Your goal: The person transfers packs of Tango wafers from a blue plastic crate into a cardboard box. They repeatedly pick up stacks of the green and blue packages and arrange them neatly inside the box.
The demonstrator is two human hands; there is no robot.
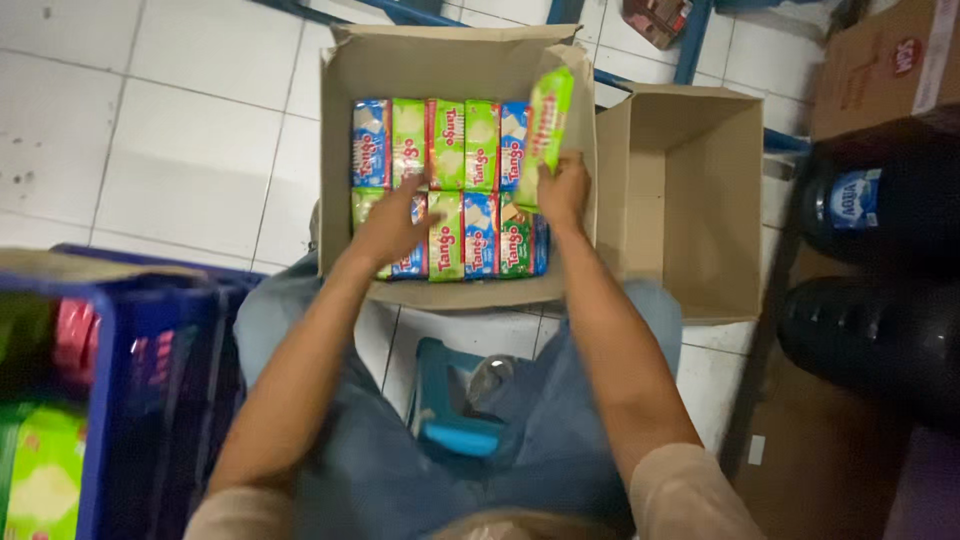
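An empty cardboard box sits open on the white tiled floor, with two dark water jugs stacked at the right edge, a blue plastic crate at lower left, and a small blue stool below.

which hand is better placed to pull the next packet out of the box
Left, probably. The left hand rests empty on the wafer packets packed in the cardboard box, fingers spread over the front row. The right hand already grips a light green packet lifted above the rows.
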